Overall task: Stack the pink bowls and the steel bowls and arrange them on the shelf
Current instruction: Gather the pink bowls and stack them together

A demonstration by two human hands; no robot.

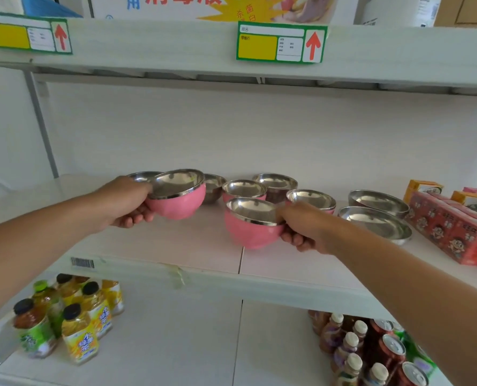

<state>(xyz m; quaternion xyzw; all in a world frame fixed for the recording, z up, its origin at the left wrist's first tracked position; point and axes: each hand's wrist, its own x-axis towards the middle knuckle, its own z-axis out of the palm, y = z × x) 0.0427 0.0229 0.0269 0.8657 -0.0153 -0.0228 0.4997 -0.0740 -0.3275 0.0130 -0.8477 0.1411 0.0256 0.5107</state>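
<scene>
Two pink bowls with shiny steel linings are held up just above the middle shelf (159, 254) of a white shelving unit. The left hand (123, 203) grips the left pink bowl (177, 200) by its near rim, thumb on top and fingers curled underneath, with the bowl tilted so its mouth faces the camera. The right hand (301, 227) grips the right pink bowl (252, 228) the same way, thumb over the rim and fingers beneath.

Behind them on the shelf stand two more pink bowls (244, 190), upright, and several plain steel bowls (276, 185) near the back, one partly hidden behind the left hand. To the right, two wide shallow steel dishes (376, 221) lie one behind the other.

Further right, red cartons (451, 232) of drink sit at the shelf's end. On the shelf below, bottles of yellow and green tea (77, 334) stand at the left, and bottles and cans (370, 355) at the right. Two yellow price tags (280, 43) with red arrows hang on the shelf edge above.
</scene>
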